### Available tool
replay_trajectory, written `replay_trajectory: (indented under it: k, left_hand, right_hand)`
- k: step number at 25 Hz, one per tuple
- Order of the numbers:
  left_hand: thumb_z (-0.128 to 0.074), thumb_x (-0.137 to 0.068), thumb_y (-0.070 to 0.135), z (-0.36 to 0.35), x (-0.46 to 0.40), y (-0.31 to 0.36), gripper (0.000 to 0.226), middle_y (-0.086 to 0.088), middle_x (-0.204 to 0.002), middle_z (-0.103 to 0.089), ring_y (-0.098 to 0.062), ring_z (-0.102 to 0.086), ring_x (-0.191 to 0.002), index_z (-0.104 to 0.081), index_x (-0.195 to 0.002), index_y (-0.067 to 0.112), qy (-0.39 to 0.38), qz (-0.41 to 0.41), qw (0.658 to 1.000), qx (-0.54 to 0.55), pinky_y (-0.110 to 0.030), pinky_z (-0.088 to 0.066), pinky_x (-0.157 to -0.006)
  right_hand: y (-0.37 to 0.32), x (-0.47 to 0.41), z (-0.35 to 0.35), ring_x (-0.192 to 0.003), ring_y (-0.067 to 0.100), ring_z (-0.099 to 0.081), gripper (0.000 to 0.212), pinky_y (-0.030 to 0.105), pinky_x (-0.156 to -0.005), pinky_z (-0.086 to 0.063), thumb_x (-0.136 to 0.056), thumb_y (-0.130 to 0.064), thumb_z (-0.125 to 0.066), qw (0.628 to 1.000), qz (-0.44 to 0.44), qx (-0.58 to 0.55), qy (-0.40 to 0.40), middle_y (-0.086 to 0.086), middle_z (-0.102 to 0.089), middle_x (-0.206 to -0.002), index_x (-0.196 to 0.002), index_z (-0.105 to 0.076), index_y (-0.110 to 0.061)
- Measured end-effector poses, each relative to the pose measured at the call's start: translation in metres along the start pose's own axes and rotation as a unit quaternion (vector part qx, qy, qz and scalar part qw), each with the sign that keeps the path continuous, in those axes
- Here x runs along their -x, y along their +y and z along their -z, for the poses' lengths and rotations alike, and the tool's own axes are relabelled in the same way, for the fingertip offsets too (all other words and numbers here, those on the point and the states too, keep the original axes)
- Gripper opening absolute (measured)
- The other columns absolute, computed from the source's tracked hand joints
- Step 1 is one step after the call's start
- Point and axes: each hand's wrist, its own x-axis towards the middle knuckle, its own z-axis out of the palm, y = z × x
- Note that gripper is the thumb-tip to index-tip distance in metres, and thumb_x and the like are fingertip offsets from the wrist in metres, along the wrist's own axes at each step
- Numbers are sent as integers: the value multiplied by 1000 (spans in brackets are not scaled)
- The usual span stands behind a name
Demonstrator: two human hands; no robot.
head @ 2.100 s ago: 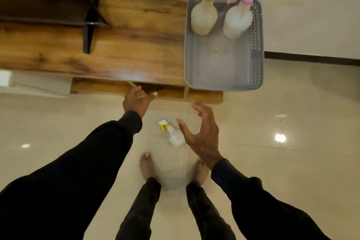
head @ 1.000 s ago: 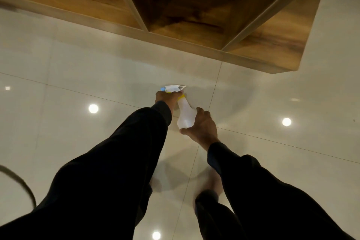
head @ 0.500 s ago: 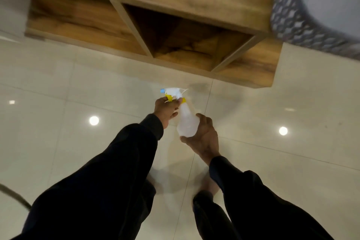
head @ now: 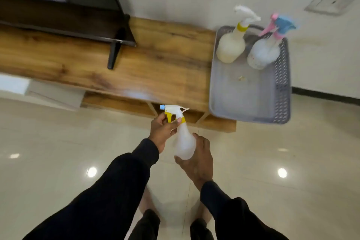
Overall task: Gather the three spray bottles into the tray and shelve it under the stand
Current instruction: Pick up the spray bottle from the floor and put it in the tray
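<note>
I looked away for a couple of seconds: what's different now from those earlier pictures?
The small spray bottle, which lay on the floor, has been picked up: the left hand grips its trigger neck, the right hand cups its base, and it is now raised in front of the stand. Unchanged: the other two bottles stand in the tray on the stand.

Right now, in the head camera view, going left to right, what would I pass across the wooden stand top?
Black monitor foot → bare wooden stand top → grey tray, holding the yellow-collared spray bottle, then the pink-and-blue spray bottle.
</note>
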Motion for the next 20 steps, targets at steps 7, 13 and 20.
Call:
replay_trajectory:
  k: [7,13,20]
  left_hand:
    - [-75,-83,2,-52,80,124,38,-8,-109,-74,-24,-71,-101,-66,-120,9,-44,-84,995,1,-39,-60,-87]
    - [-76,-84,5,-115,124,209,37,-8,-105,-73,-25,-69,-101,-66,-119,9,-104,-182,976,-63,-38,-60,-85]
    - [-81,-78,4,-173,160,243,38,-5,-106,-75,-17,-71,-97,-68,-112,14,-164,-280,932,-162,-27,-60,-83]
  right_hand:
    - [-87,21,99,-109,10,-45,95,26,-86,-54,-60,-51,-85,992,75,-38,96,-5,-42,-129,-136,-33,-29]
    - [-133,9,183,-118,17,-47,96,35,-93,-53,-61,-48,-85,978,104,-52,175,-3,-35,-135,-137,-31,-27]
    - [-145,-8,242,-124,21,-45,98,32,-98,-44,-65,-49,-84,969,88,-38,229,4,-35,-138,-141,-28,-25]
